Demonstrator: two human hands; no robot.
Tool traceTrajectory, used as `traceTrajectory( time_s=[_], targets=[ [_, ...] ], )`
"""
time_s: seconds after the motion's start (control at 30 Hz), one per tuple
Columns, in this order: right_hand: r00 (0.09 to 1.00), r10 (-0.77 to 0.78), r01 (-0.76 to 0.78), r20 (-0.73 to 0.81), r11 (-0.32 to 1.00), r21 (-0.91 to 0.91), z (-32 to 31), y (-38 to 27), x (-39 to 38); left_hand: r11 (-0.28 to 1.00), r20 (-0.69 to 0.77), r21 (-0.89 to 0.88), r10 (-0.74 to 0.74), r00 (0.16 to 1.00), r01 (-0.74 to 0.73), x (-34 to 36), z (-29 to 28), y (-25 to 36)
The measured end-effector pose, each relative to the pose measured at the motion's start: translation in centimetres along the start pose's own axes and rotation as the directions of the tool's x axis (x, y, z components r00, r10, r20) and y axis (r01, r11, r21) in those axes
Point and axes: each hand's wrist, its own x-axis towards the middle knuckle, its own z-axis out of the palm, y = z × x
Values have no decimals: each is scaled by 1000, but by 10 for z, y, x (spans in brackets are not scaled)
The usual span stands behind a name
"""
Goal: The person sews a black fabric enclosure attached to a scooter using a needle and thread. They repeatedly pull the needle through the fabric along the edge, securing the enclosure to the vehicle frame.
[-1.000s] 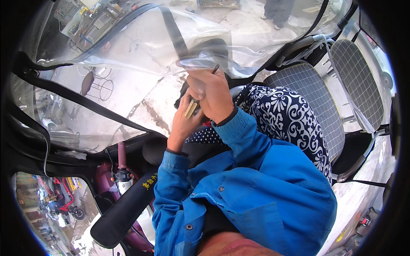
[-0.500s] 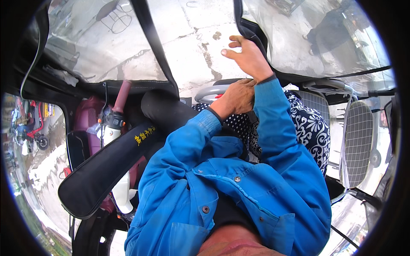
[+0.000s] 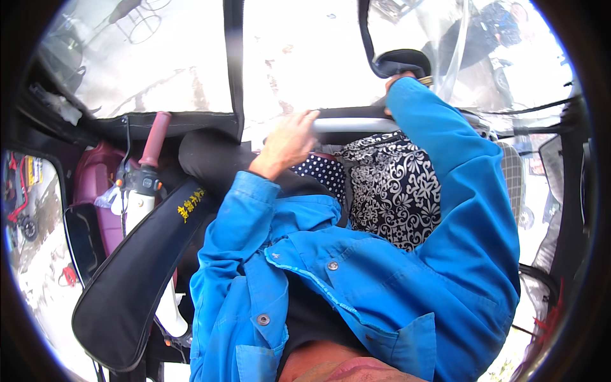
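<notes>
My right hand [image 3: 399, 79] is closed on the black edge of a clear plastic curtain [image 3: 439, 63], bunched at the side opening; its fingers are partly hidden. My left hand [image 3: 290, 141] is raised near the end of a pale rail [image 3: 356, 125], fingers stretched out and nothing seen in them. Below it lies dark cloth with white polka dots [image 3: 324, 173]. Between my arms is a black-and-white floral cloth piece [image 3: 398, 194], possibly a bag or cushion.
To the left stand a handlebar with a pink grip [image 3: 154, 139] and a long black padded cover [image 3: 137, 274] with yellow lettering. A second clear panel [image 3: 153, 63] hangs left of the opening. Pale ground [image 3: 299, 51] shows outside. A grey checked seat back [image 3: 511, 172] is at the right.
My right hand has moved right and closed on the curtain's edge, pulling it into a fold. My left hand has shifted left, away from my right wrist. The view has moved slightly.
</notes>
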Motion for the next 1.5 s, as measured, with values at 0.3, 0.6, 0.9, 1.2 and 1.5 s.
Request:
traceTrajectory(
  time_s=[0.3,0.6,0.9,1.2,1.5],
  targets=[
    [913,406,-376,48,880,-289,125,118,-124,997,-3,-51,-66,998,65,-19,-7,-13],
    [922,254,-225,292,966,-128,106,28,-173,997,-45,-37,-67,997,66,-37,-13,-21],
    [919,292,-258,266,954,-155,112,40,-183,993,-74,-71,-96,993,90,-50,-18,-26],
    [889,429,-408,160,900,-151,149,60,-234,987,-51,-99,-134,990,128,-51,-16,-28],
    [972,176,-205,-153,957,-205,168,37,-286,994,-61,-4,-106,993,106,-46,-10,-16]
  ],
)
